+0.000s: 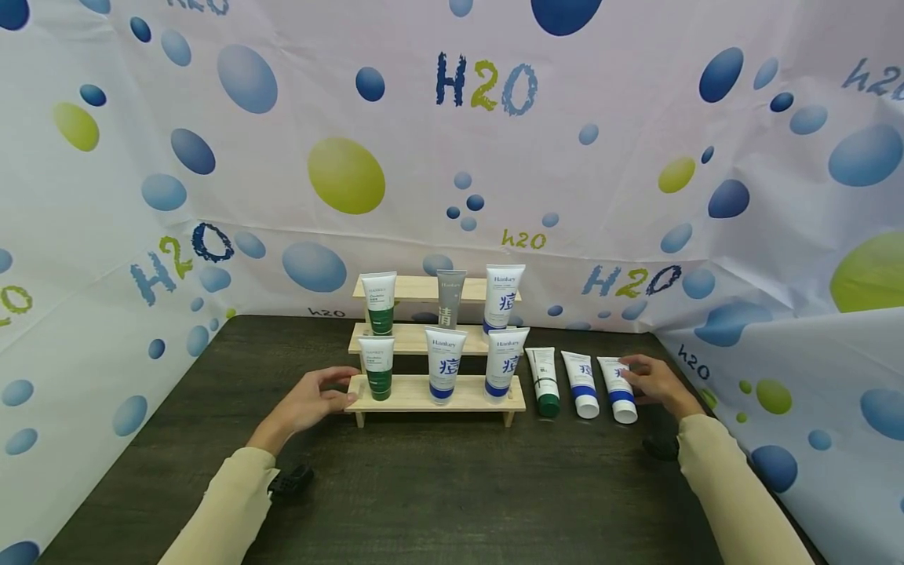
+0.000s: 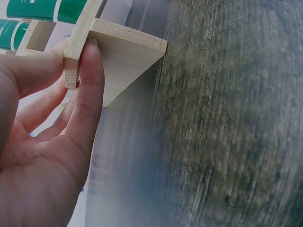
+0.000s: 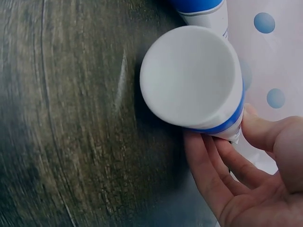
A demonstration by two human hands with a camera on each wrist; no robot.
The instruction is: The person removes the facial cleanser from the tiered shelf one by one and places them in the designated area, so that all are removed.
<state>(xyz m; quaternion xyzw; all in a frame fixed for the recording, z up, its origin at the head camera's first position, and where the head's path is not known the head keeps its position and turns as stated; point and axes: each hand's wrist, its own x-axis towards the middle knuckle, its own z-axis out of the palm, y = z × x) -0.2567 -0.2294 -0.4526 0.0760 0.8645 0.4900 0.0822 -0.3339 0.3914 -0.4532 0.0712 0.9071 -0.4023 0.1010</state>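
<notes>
Pale wooden tiered rack [image 1: 410, 394] seems steadied by left hand [image 1: 316, 399], fingers pinching at nine o'clock, while right hand [image 1: 657, 383] clasps a blue-banded white plastic tube [image 1: 619, 398] at three.

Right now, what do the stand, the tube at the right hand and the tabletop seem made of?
Stand: matte, pale wood; grain shows at its edges. Tube: probably plastic; smooth, satin white cap. Tabletop: dark wood or imitation; streaky grain, dull sheen.
</notes>
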